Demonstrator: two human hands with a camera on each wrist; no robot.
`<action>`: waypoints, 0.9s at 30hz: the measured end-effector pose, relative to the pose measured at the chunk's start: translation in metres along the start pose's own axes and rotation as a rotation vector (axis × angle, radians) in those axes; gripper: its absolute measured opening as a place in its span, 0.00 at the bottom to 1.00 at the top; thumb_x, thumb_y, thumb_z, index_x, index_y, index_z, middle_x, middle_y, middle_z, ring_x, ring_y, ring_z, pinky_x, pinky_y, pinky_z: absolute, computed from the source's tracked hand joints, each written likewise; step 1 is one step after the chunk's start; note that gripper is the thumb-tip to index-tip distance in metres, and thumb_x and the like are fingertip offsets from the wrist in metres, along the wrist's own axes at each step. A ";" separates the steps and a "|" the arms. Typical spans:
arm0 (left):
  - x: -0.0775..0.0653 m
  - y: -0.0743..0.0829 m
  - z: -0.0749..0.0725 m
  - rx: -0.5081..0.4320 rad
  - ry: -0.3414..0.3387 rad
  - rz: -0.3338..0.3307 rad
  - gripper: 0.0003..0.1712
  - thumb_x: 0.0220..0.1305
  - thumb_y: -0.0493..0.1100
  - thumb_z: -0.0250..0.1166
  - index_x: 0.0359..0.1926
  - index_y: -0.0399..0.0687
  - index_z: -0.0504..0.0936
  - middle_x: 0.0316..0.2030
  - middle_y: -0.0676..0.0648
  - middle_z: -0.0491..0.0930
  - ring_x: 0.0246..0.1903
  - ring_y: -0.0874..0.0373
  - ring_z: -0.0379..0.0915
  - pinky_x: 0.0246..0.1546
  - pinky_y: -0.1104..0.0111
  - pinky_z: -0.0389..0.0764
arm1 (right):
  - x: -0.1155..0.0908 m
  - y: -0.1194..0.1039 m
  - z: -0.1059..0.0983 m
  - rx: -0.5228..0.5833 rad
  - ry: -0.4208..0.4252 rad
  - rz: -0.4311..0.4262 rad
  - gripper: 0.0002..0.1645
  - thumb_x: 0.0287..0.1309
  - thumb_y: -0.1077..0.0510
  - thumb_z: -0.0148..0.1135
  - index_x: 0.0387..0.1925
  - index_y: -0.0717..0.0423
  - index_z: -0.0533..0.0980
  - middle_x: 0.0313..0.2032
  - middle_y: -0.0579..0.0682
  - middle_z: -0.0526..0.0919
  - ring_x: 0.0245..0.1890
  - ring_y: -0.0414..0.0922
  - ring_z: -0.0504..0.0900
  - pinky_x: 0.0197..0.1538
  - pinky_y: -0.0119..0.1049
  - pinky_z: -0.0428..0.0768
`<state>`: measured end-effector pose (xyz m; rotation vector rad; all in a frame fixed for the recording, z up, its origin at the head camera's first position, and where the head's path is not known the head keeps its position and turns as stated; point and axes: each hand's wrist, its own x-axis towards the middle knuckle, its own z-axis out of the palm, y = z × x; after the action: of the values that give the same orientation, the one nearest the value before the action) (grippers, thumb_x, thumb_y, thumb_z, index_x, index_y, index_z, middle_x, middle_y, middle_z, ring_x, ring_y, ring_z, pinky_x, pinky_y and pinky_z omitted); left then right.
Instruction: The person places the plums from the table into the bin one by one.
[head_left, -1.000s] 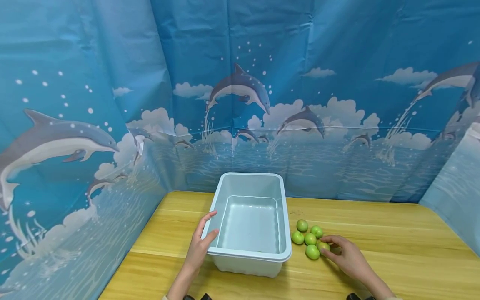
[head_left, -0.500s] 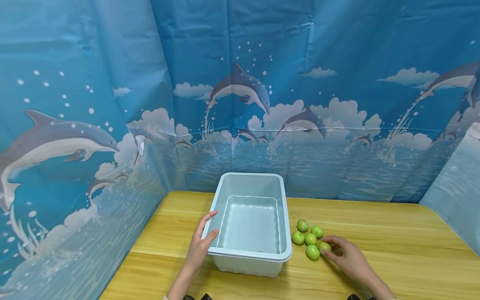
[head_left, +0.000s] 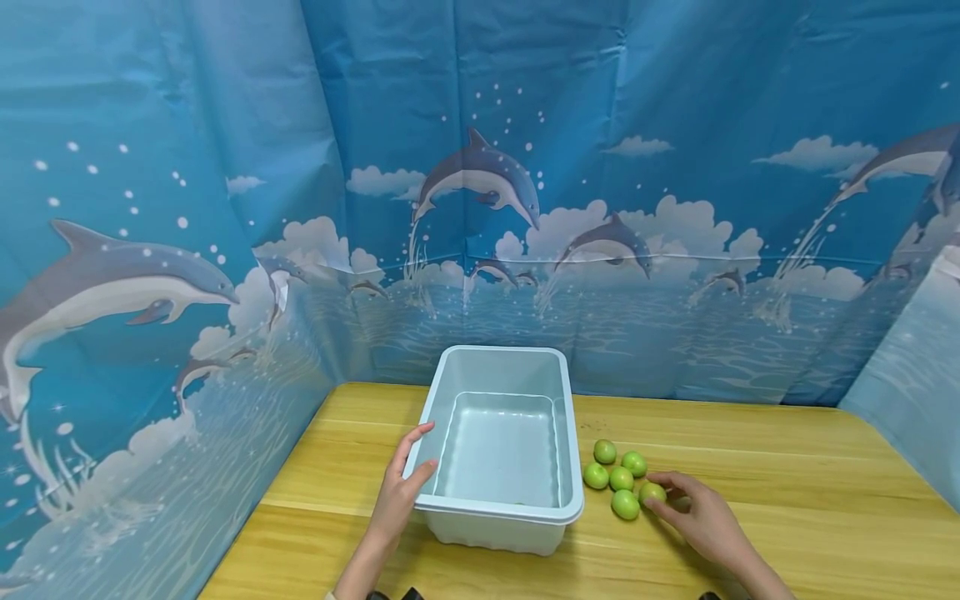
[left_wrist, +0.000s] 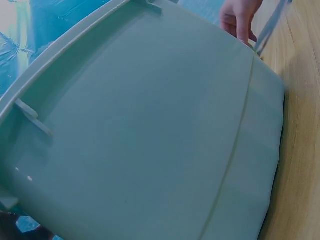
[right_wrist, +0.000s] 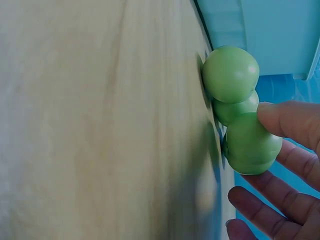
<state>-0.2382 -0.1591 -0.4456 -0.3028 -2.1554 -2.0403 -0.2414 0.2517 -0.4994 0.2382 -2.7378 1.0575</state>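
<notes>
A pale blue-green plastic bin (head_left: 498, 515) stands on the wooden table. My left hand (head_left: 393, 492) holds its left rim near the front corner, thumb and index finger over the edge; the other fingers are hidden. The bin's outer wall (left_wrist: 150, 125) fills most of the left wrist view. To the right of the bin, my right hand (head_left: 701, 515) pinches a round green fruit (head_left: 652, 493) between thumb and fingers. In the right wrist view this fruit (right_wrist: 251, 145) is close against two others. Several similar green fruits (head_left: 621, 478) lie clustered between the bin and that hand.
The wooden table (head_left: 810, 492) extends to the right and left of the bin. A blue curtain (head_left: 675, 333) with printed dolphins hangs behind the table, and a similar side panel (head_left: 187, 433) runs along the left.
My right hand has shifted slightly to the right with the pinched fruit, widening its distance from the neighbouring fruits. The left hand and the bin have stayed in place.
</notes>
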 end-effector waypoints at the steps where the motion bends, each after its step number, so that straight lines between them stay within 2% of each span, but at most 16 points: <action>1: 0.000 0.000 0.000 0.000 0.000 0.002 0.27 0.66 0.39 0.58 0.65 0.47 0.66 0.68 0.46 0.58 0.68 0.49 0.47 0.62 0.47 0.48 | 0.000 0.000 0.000 -0.002 0.005 -0.002 0.22 0.53 0.52 0.69 0.49 0.56 0.79 0.44 0.52 0.81 0.37 0.45 0.79 0.36 0.39 0.77; 15: 0.001 -0.001 -0.001 0.001 0.001 0.011 0.27 0.66 0.40 0.58 0.65 0.48 0.67 0.68 0.45 0.58 0.68 0.49 0.47 0.62 0.47 0.48 | -0.001 -0.006 -0.003 0.002 0.100 -0.068 0.21 0.51 0.52 0.71 0.46 0.56 0.80 0.43 0.51 0.82 0.35 0.42 0.77 0.32 0.32 0.77; 27: 0.001 -0.002 -0.001 -0.005 -0.006 0.020 0.27 0.66 0.40 0.58 0.65 0.45 0.66 0.68 0.45 0.58 0.68 0.49 0.46 0.62 0.46 0.47 | 0.001 -0.013 -0.006 -0.007 0.120 -0.053 0.22 0.53 0.48 0.69 0.47 0.54 0.80 0.41 0.45 0.81 0.36 0.39 0.75 0.34 0.34 0.75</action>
<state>-0.2398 -0.1601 -0.4467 -0.3305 -2.1420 -2.0373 -0.2383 0.2460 -0.4862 0.2362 -2.6136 1.0136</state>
